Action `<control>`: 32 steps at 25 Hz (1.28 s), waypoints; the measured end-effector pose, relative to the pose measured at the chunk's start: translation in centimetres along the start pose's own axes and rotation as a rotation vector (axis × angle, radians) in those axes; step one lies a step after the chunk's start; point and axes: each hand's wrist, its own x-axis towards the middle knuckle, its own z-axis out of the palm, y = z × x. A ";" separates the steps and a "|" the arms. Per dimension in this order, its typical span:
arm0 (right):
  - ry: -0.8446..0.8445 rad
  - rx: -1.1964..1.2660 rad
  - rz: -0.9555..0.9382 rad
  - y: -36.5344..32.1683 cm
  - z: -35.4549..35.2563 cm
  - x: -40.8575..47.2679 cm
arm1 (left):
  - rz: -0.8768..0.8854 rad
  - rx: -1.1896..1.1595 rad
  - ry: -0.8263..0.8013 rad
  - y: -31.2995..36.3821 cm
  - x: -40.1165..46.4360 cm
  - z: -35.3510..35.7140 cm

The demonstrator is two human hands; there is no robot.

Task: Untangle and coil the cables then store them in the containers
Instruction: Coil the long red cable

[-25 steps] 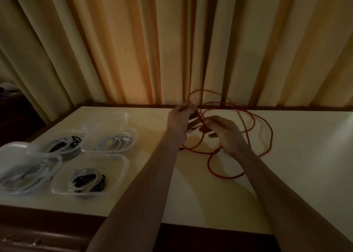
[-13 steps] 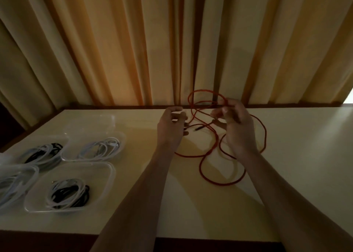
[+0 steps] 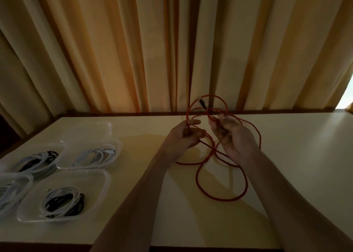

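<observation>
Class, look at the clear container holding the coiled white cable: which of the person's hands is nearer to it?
Left. The left hand is just right of that container above the table, pinching the red cable. The right hand is farther right, beyond the left hand.

Leftmost container (image 3: 11, 186) cut by edge

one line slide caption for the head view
Both hands, left and right, lift a tangled red cable beside clear containers of coiled cables.
</observation>
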 end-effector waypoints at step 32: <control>-0.052 -0.572 0.021 1.9 0.7 -0.2 | -0.146 -0.505 0.317 1.5 -0.4 0.5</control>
